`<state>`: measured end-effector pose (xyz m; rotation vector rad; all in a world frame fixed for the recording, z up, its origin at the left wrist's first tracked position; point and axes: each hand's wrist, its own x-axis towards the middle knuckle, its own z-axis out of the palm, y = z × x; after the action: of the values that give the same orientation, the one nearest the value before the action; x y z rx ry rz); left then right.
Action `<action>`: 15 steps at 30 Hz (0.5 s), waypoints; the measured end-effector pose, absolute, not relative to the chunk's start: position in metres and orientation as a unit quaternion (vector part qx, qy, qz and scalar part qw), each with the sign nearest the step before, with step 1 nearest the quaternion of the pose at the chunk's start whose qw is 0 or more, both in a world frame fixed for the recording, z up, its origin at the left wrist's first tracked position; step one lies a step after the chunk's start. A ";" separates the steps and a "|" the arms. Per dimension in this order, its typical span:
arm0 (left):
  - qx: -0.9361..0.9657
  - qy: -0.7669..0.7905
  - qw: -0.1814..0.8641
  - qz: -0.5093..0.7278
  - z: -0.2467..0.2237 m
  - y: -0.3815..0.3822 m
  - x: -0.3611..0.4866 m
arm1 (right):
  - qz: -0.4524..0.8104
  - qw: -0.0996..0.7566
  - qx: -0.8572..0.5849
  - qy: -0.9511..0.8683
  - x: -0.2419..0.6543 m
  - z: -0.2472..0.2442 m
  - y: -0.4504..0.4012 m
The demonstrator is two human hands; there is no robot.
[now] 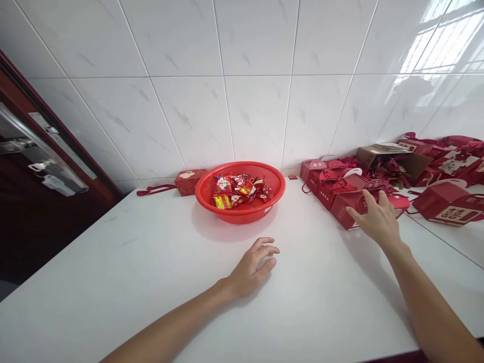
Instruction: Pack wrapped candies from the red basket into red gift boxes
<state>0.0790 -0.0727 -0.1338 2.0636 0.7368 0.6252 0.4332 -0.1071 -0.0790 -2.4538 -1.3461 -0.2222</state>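
Note:
My left hand (251,268) rests on its side on the white tabletop, fingers apart and slightly curled, with nothing in it. Just beyond it stands a red plastic basket (242,219) holding several wrapped candy packets (239,189). To the right, my right hand (376,218) reaches over the nearest red gift box (343,212), its fingers spread across the top. Whether the fingertips press on the box cannot be made out. That box is at the front of a row of similar red boxes (309,176) with ribbon handles.
An open cardboard carton (419,164) with red ribbons inside stands behind the row. More red boxes (456,201) fill the right side. A small red box (186,184) and a ribbon (157,189) lie left of the basket. Tiled wall (257,121) behind; dark door (22,201) at left.

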 end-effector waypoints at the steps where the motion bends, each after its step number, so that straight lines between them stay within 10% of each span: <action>1: 0.823 0.294 0.416 0.249 -0.134 -0.073 0.079 | -0.078 0.171 -0.864 -0.467 0.432 -0.080 -0.107; 15: 0.833 0.278 0.421 0.230 -0.130 -0.068 0.079 | -0.281 0.384 -0.652 -0.590 0.396 -0.096 -0.098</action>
<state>0.0789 -0.0680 -0.1302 2.0862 0.6970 0.5754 0.3956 -0.0982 -0.0962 -1.6621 -1.5026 -0.7166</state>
